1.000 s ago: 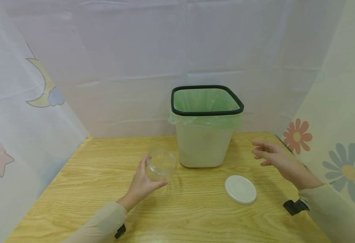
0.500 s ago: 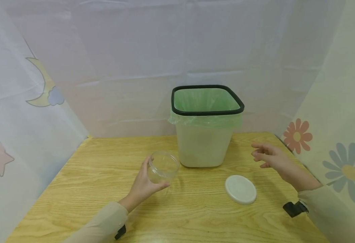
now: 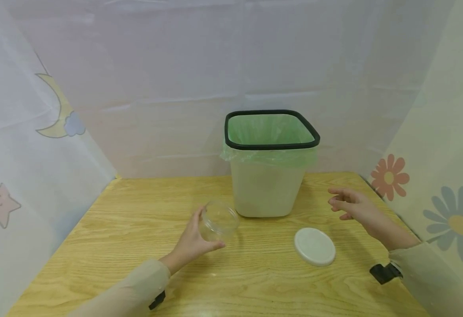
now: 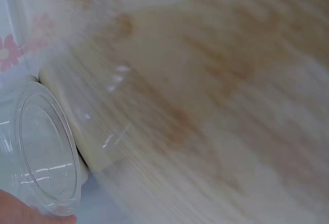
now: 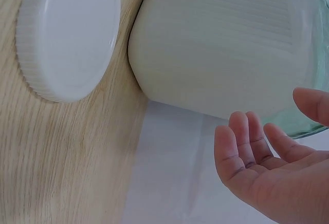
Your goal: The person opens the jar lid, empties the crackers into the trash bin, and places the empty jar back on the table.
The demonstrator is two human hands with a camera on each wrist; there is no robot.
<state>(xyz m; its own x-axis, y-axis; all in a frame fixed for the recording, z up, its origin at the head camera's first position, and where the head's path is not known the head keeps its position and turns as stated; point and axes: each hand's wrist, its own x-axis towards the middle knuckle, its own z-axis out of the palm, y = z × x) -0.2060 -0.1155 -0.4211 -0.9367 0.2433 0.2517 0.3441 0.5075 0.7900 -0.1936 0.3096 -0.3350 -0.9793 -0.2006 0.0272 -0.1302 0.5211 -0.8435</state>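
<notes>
My left hand (image 3: pixel 192 242) grips a clear, round plastic jar (image 3: pixel 220 220) from its left side, fingers behind it and thumb in front. The jar's mouth is uncovered and nothing shows inside. At the lower left of the left wrist view, the same jar (image 4: pixel 47 152) appears with a bit of my hand at its edge. My right hand (image 3: pixel 352 207) is over the table's right side, its fingers loosely curled around nothing. Below and left of it, a white round lid (image 3: pixel 314 246) with a ridged edge lies flat on the wooden table.
A pale trash bin (image 3: pixel 267 189) with a black rim and green liner bag stands at the table's back, between my hands. Patterned fabric sheets hang behind and on both sides. The wooden table (image 3: pixel 255 281) extends toward me.
My left hand has carried the jar a little to the right and slightly toward me. My right hand has barely moved, and the lid and bin stay where they were.
</notes>
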